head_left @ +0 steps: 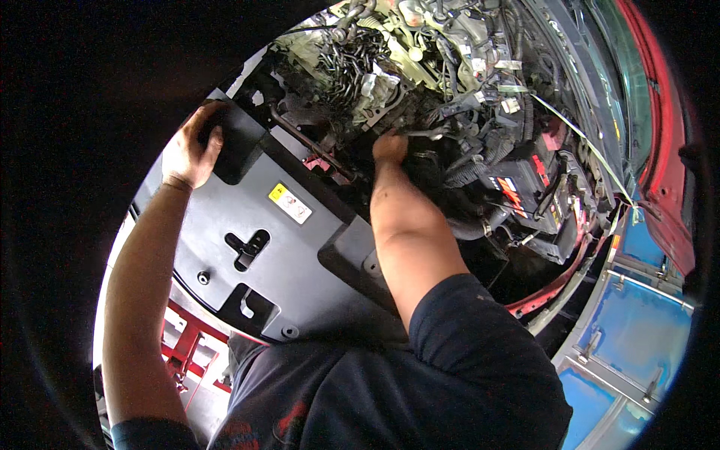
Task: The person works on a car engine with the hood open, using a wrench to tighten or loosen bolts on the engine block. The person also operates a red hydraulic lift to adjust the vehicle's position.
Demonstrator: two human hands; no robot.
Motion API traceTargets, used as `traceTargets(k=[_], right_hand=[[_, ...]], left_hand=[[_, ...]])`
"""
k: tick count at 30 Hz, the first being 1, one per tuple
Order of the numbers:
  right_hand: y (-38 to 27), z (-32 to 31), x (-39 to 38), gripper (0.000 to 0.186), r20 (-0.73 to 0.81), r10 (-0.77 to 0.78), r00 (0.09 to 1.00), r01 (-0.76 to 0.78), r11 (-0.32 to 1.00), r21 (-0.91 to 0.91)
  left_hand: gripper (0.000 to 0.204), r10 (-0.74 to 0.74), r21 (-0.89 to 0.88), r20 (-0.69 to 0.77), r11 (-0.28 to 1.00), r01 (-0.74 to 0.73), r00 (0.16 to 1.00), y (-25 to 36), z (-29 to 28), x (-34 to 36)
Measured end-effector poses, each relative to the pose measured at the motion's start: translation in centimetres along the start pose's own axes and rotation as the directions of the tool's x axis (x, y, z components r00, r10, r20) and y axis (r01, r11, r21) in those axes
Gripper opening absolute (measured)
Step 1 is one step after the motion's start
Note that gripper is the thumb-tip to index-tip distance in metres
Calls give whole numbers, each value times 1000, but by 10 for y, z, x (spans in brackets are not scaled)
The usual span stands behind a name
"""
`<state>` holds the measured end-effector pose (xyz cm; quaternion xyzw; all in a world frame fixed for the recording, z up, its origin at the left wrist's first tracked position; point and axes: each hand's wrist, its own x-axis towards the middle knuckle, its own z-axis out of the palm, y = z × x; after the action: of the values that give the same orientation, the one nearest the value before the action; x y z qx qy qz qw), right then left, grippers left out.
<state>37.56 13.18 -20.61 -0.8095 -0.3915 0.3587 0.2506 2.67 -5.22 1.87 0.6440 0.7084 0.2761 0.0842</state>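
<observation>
My left hand (191,154) grips the upper left edge of a large black plastic cover (300,255) with a white and yellow label, two cut-outs and fixing holes. My right hand (390,150) reaches into the open engine bay (397,45) just past the cover's right side, its fingers curled low among dark parts. What those fingers hold, if anything, is hidden. A grey bar-like part (425,133) lies right beside them.
A battery (529,191) sits to the right, amid hoses and wiring. A red body panel (664,142) edges the car at the far right. Blue metal surfaces (637,330) lie at lower right, and a red metal frame (191,345) shows at lower left.
</observation>
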Motion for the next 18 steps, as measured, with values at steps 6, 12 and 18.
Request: traceTargets(k=[6,12,18], right_hand=[[-31,-40,67,45,234,193,953,-147,969,-201],[-41,-45,-7,30,-131,-42,991,-6,937,-348],[3,-28,-24,39,-207,49,977,-59,997,-45]], left_hand=[[35,20,-123,-97,992,-31,995,-11,9,-2],[36,-159,-145,3,977,158,987,-10,10,-5],[37,-96,-55,63,993,100,993,8,-8,-9]])
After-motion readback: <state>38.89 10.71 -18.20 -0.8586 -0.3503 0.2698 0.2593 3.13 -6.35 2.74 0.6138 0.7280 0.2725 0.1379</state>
